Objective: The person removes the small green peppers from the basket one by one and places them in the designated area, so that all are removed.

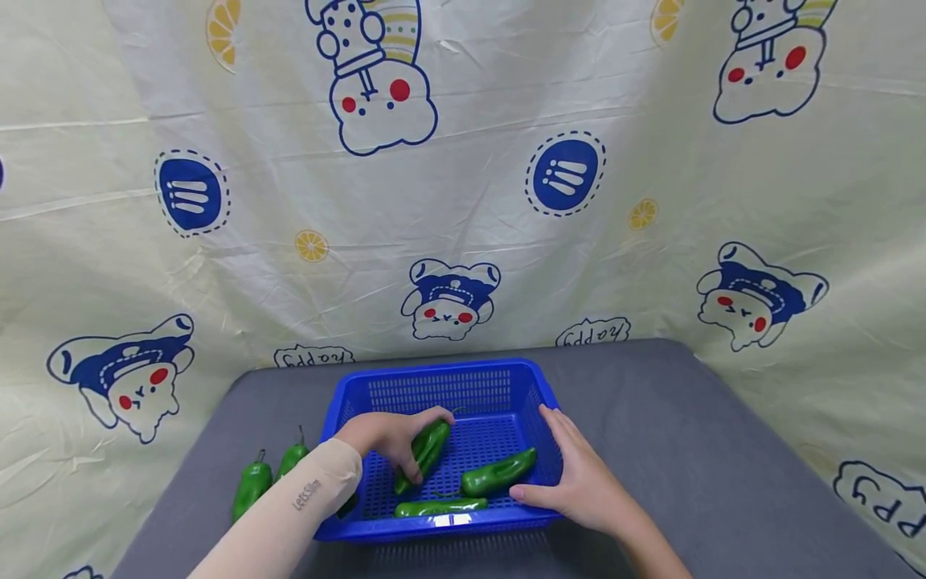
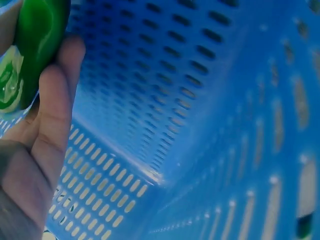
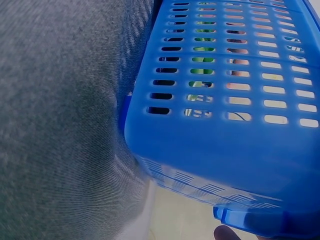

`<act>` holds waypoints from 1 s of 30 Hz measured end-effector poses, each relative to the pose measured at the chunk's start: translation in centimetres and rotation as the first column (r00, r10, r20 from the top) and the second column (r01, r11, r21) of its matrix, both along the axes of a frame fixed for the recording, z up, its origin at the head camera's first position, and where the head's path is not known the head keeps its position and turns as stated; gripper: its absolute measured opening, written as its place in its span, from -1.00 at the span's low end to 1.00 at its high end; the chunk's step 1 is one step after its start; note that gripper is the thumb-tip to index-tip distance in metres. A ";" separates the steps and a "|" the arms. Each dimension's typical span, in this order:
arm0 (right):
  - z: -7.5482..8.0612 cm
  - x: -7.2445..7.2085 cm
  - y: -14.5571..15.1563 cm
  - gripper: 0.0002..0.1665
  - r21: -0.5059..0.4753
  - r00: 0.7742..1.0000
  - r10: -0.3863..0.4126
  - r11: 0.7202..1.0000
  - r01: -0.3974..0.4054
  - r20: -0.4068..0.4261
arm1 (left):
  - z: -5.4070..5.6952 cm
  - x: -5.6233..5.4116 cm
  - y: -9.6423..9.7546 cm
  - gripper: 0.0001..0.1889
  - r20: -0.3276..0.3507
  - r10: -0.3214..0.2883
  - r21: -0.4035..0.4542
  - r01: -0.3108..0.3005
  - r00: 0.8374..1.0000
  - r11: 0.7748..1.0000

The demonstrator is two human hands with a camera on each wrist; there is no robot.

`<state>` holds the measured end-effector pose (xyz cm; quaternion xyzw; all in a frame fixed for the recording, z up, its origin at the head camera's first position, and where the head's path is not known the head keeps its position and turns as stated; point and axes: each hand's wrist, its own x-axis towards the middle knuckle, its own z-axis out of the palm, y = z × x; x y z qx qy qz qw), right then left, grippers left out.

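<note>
My left hand (image 1: 398, 438) reaches into a blue plastic basket (image 1: 441, 528) and grips a long green pepper (image 1: 432, 446) between thumb and fingers. In the left wrist view, the pepper (image 2: 42, 35) shows at the upper left, with fingers round it. Two more green peppers lie in the basket: one (image 1: 499, 473) near the right side, another (image 1: 441, 507) along the near wall. A further green bit shows beside my left wrist, mostly hidden by it. My right hand (image 1: 579, 478) rests at the basket's right rim, thumb and fingers spread and nearly straight.
Left of the basket, two green peppers, one (image 1: 251, 486) and another (image 1: 292, 458) partly behind my forearm, lie on the grey tabletop (image 1: 651, 418). A patterned cloth (image 1: 477, 201) hangs behind the table and along its sides.
</note>
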<state>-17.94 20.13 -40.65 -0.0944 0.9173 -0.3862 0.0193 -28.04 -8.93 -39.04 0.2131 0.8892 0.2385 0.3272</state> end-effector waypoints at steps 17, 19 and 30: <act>0.0 -0.1 -0.1 0.40 0.000 1.000 -0.001 1.000 0.001 0.003 | 3.8 0.3 -1.8 -0.04 -0.188 -0.001 0.277 0.054 0.982 0.959; 0.0 -0.1 -0.1 0.40 -0.002 1.000 0.000 1.000 0.000 0.000 | 4.5 0.4 -2.2 -0.02 -0.191 0.025 0.334 0.041 0.981 0.942; 0.0 -0.1 -0.2 0.39 0.002 1.000 0.005 1.000 -0.005 -0.001 | 6.8 1.4 -4.0 -0.01 -0.203 0.047 0.492 0.060 0.978 0.869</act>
